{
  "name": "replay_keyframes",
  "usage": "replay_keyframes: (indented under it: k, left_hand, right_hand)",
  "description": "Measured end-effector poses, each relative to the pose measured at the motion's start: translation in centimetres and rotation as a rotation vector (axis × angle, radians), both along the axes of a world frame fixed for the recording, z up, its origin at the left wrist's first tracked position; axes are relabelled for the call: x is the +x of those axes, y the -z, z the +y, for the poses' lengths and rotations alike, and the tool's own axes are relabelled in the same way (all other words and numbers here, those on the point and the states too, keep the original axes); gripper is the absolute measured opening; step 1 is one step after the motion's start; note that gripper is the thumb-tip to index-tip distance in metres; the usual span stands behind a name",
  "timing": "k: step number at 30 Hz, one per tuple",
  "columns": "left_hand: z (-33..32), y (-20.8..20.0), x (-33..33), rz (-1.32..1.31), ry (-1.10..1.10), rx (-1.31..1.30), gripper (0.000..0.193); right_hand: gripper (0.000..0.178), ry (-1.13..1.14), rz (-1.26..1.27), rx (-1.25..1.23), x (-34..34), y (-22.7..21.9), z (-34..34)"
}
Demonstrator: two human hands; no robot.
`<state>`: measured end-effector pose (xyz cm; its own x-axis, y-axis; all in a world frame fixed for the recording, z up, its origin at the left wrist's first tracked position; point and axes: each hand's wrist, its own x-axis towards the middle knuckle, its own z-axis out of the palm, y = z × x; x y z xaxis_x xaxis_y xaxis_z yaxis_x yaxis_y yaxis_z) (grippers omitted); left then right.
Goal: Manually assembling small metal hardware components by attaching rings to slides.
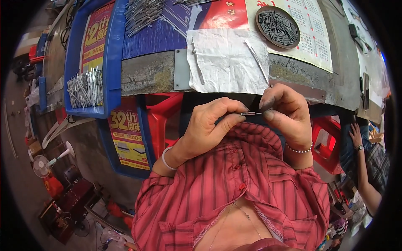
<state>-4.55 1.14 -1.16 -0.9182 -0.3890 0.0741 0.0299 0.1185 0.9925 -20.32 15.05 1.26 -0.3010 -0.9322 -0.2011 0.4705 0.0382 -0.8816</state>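
Just off the table's near edge, my left hand (217, 119) pinches a slim metal rod (250, 113) between thumb and fingertips. Facing it, my right hand (287, 111) has thumb and forefinger closed at the rod's thin dark end; whether a separate small part sits in that pinch is hidden. Beyond both hands lies a creased white paper sheet (226, 54), with one slender metal rod (198, 65) on its left side and another thin rod (256, 58) on its right. A round brown dish (263, 33) behind my right hand holds many short dark grey metal pieces (279, 27).
A blue tray (113, 54) at the left holds a bundle of silvery rods (85, 88). More rods (142, 14) are heaped at the table's back left. Red stools (328, 144) stand under the table. At the far right, another person's arm (363, 167) shows.
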Motion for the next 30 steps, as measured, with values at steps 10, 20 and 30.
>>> replay_keyframes:
  k: [10, 20, 30]
  left_hand:
    - [0.07, 0.12, -0.10, -0.006, 0.044, -0.116, 0.013]
    - [-0.08, 0.16, -0.59, -0.001, 0.047, -0.111, 0.013]
    - [-0.19, 0.30, -0.50, 0.007, 0.049, -0.118, 0.013]
  right_hand:
    - [0.016, -0.032, 0.010, 0.044, 0.04, 0.41, -0.31]
    - [0.020, 0.039, -0.041, 0.052, -0.57, 0.18, 0.03]
    - [0.019, 0.018, -0.019, 0.019, -0.47, 0.91, -0.17]
